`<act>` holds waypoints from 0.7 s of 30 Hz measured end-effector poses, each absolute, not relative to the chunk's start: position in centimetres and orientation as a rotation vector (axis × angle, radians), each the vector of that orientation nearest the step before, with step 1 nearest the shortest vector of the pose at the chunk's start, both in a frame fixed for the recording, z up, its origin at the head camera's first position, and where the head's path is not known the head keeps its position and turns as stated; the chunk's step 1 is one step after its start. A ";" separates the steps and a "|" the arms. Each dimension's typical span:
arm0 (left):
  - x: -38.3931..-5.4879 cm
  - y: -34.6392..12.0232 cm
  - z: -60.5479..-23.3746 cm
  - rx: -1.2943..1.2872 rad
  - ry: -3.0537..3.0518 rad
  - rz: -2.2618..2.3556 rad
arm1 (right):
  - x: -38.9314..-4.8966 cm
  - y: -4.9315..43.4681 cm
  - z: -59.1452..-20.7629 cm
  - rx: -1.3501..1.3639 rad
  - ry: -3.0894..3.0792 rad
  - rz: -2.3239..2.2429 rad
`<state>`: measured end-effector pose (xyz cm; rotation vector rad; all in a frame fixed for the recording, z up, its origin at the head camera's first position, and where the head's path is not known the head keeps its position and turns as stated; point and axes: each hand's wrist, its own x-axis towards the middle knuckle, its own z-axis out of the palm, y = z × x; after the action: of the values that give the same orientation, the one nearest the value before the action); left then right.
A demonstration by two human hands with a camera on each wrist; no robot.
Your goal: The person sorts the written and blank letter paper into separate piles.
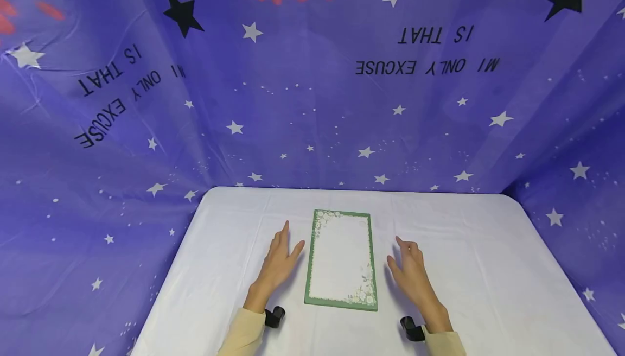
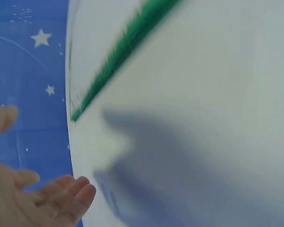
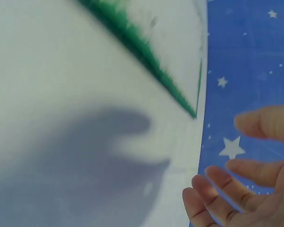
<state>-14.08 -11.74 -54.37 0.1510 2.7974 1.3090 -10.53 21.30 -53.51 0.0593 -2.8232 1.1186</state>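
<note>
A flat rectangular pad (image 1: pixel 340 258) lies on the table, white in the middle with a green border and pale printed flowers at two corners. To its left is my left hand (image 1: pixel 277 264), fingers extended and thumb apart, holding nothing. My right hand (image 1: pixel 412 273) hovers off the pad's right side, its fingers loosely bent and nothing in its grasp. Both hands cast shadows on the cloth. The left wrist view catches the pad's green edge (image 2: pixel 116 56) beyond the left hand; in the right wrist view the opposite green edge (image 3: pixel 142 54) shows.
A white cloth covers the table (image 1: pixel 469 258), which has rounded far corners. Purple-blue fabric (image 1: pixel 312 95) with stars and lettering hangs behind and on both sides. A black wrist mount (image 1: pixel 275 317) sits at the left cuff, another black mount (image 1: pixel 412 329) at the right cuff.
</note>
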 end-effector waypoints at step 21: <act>-10.5 -6.0 -54.3 -0.239 2.586 1.652 | -9.3 15.6 -55.3 -0.295 -2.763 1.350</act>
<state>-10.54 -6.02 -54.32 -0.2385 2.5859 1.6522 -9.28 15.61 -55.27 -0.2948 -2.7633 1.3503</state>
